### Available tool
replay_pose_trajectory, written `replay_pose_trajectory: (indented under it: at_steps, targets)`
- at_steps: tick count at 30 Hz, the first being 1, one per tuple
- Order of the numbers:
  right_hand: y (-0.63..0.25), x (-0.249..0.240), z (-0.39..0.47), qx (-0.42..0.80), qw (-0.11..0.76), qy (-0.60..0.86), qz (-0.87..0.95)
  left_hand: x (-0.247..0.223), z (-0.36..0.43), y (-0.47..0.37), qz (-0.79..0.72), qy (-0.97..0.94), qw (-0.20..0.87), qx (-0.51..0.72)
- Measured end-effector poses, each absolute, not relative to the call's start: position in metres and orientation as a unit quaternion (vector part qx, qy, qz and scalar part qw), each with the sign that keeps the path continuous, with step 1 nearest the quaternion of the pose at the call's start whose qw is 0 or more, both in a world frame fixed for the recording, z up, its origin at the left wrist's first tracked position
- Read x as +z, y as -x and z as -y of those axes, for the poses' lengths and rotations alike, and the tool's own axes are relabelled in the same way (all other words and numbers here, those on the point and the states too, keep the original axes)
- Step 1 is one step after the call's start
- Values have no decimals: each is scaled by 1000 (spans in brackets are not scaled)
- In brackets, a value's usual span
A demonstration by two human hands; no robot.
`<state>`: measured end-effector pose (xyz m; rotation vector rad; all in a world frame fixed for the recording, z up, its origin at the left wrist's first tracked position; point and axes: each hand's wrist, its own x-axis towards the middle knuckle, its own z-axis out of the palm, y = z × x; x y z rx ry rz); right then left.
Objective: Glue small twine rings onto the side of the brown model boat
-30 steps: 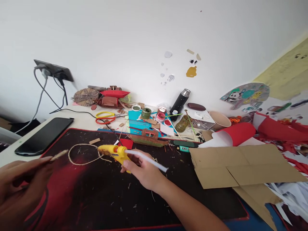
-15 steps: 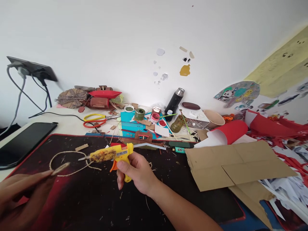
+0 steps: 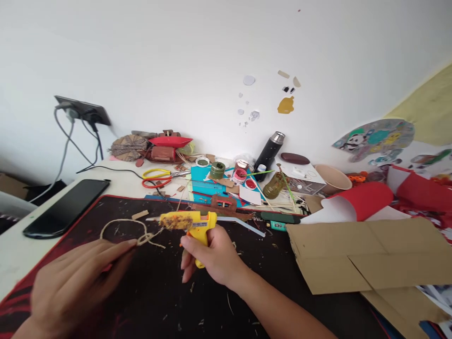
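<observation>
Bent into a loop, twine (image 3: 124, 220) lies on the dark desk mat (image 3: 169, 301), strands crossed at the side nearer your glue gun (image 3: 176, 221) and one tail trailing loose. Your left hand (image 3: 70, 282), blurred, appears to pinch the twine by that crossing; your right hand (image 3: 222, 256) grips the gun by its handle, nozzle close to the strands. By the look of it, the loop's shape is formed, but whether any glue binds the crossing cannot be told, and the tail remains untrimmed. A length of glue stick (image 3: 247, 224) juts from the gun's rear. Behind stands a brown model boat (image 3: 224, 203); scissors (image 3: 180, 173) and a phone (image 3: 67, 207) rest off the mat's far and left edges.
</observation>
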<state>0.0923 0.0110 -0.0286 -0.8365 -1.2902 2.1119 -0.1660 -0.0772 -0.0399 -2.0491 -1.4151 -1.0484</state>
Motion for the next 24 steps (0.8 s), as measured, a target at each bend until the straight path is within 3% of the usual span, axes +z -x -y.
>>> replay_pose_trajectory:
  at_steps: [5, 17, 24]
  targets:
    - [-94, -30, -24, 767, 277, 312, 488, -30, 71, 164, 434, 797, 293, -301]
    - [-100, -39, -12, 756, 259, 312, 514, -53, 79, 190, 445, 830, 210, -264]
    - [-100, -42, -11, 790, 239, 264, 499, -92, 92, 215, 527, 779, 158, -301]
